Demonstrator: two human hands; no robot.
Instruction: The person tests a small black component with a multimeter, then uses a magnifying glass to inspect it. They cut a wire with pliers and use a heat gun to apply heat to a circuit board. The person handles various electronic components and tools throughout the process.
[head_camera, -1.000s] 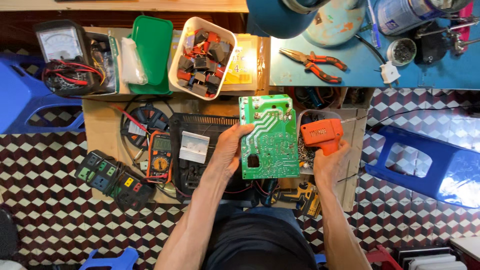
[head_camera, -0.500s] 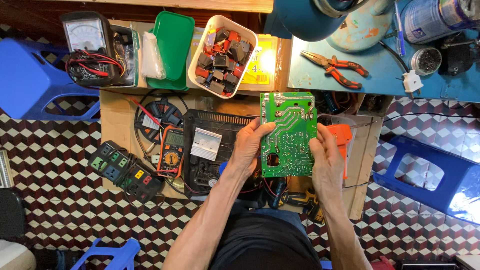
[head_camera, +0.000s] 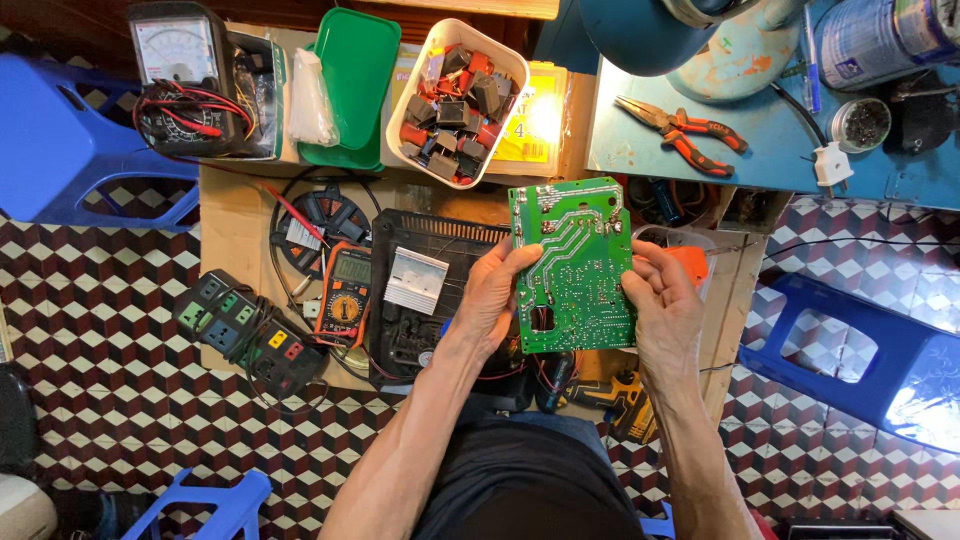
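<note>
Both hands held green circuit board (head_camera: 572, 265) solder side up above black open appliance casing (head_camera: 430, 290). Left hand (head_camera: 492, 300) fingers clasped left edge; right hand (head_camera: 665, 310) fingers clasped right edge. Inspection step, apparently; next move called for steady grip, close look at traces.

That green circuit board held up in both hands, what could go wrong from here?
The circuit board is held only by its side edges, between the left hand and the right hand, above the open black device. If the grip slips, it might fall onto that device or the tiled floor. Red wires seem to run below the board, so pulling it further up could strain them. Fingers rest on the soldered side, which may prick.
</note>
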